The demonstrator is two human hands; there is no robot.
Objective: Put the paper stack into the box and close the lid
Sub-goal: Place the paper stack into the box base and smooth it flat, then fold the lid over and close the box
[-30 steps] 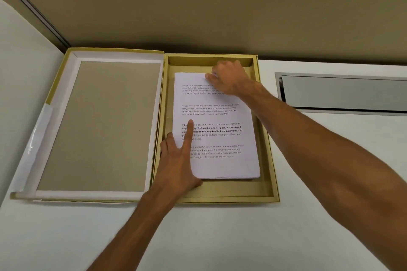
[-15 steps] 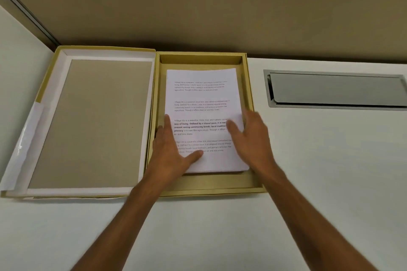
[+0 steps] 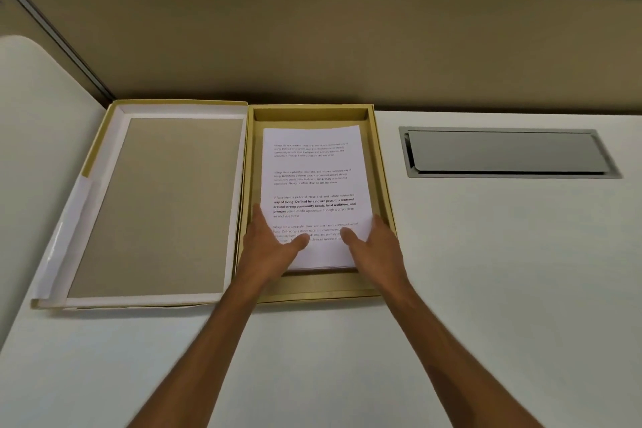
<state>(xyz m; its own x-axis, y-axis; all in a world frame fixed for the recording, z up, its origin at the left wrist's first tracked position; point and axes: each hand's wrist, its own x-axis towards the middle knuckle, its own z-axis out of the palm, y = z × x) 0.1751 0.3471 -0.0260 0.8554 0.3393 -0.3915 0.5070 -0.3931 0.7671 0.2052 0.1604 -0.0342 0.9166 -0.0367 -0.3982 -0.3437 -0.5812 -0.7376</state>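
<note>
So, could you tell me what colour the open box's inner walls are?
Mustard yellow cardboard box, clearest in the head view.

I see the box (image 3: 382, 184) on the table (image 3: 486, 271), against the partition (image 3: 312, 45) behind it. Its lid (image 3: 173, 205) lies open flat to the left, touching the box. The paper stack (image 3: 312, 181) lies inside the box, nearer its front wall, I think. My left hand (image 3: 274, 247) rests on the stack's near left corner, my right hand (image 3: 375, 247) on its near right. A recessed hatch (image 3: 503, 153) sits in the table to the right, apart from the box.
</note>
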